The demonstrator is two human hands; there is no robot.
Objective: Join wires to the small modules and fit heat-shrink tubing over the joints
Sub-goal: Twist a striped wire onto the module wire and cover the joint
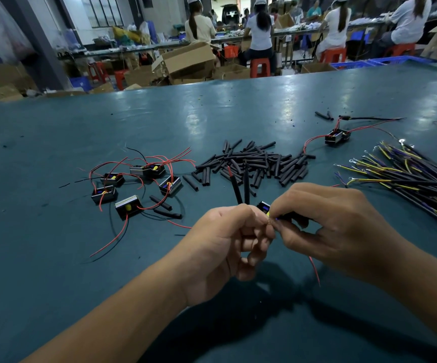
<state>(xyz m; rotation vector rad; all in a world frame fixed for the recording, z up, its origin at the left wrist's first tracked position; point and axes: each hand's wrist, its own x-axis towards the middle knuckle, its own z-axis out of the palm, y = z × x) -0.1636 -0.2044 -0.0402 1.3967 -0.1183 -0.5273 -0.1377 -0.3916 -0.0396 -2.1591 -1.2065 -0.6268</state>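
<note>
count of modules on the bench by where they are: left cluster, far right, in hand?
Left cluster of modules: 6
Far-right module with wires attached: 1
Module held between left hand and right hand: 1
Total: 8

No text, label or number is legible anywhere.

Teal table, black tubing pieces, red module wires, yellow-purple wire bundle
</note>
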